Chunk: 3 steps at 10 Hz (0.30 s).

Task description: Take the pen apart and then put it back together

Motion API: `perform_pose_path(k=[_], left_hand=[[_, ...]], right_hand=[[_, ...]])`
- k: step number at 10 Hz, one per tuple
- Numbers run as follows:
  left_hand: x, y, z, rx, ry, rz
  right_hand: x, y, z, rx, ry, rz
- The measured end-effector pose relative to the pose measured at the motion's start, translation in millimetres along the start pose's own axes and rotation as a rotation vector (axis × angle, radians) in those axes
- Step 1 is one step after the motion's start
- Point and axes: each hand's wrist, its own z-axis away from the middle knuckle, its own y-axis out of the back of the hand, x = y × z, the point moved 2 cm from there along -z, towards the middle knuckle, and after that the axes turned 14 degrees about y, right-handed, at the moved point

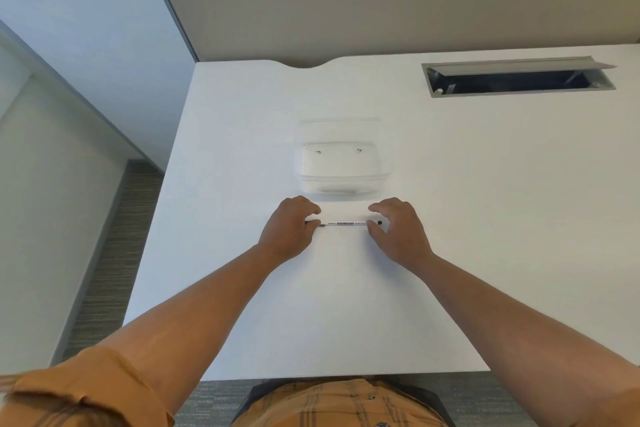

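A thin white pen (346, 224) with dark print and a black end lies crosswise on the white desk (346, 305), just in front of a clear plastic container. My left hand (289, 227) pinches the pen's left end between thumb and fingers, hiding that tip. At the pen's right end, my right hand (398, 230) holds it the same way, with the small black end poking out past the fingertips. The pen looks whole, in one piece.
A clear plastic container (343, 163) with its lid tilted up behind it stands just beyond the pen. A grey cable slot (519, 78) with an open flap sits at the desk's far right. A partition panel (381, 3) rises behind the desk. The desk's left edge drops to floor.
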Motion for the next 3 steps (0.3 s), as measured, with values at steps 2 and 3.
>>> perform_pose_path(k=[2,3], left_hand=[[34.3,47.4,-1.1,0.311,-0.243,-0.017],[53.8,69.9,-5.3,0.411,-0.336,-0.082]], right_hand=[[-41.1,28.5,-21.7,0.273,0.203,0.163],[-63.2,44.8,-36.9,0.321,0.275,0.213]])
